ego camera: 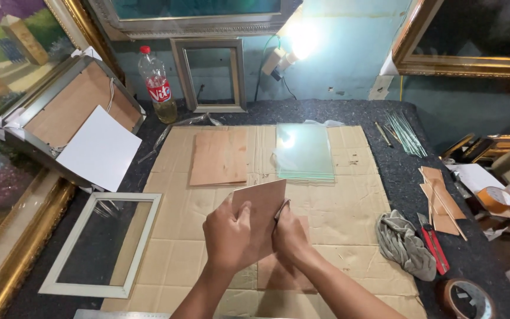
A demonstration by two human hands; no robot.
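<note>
Two hands noted | left hand (226, 235) and right hand (288, 232) clamped on thin brown rectangular backing board (264, 204) | we observe clear plastic bottle (157, 82), yellowish liquid at bottom.

The left hand (229, 235) and right hand (289, 231) cover the lower part of the thin brown backing board (264, 204) they hold, so its bottom edge is out of sight. Whatever the right hand pinches against the board is too small to tell. Both forearms run off the bottom edge. The roll of brown tape (467, 298) at the lower right is cut by that same edge. A large gilded frame (13, 236) and the painting (1, 53) at left are cropped. The bright lamp (302, 36) washes out the wall around it.
</note>
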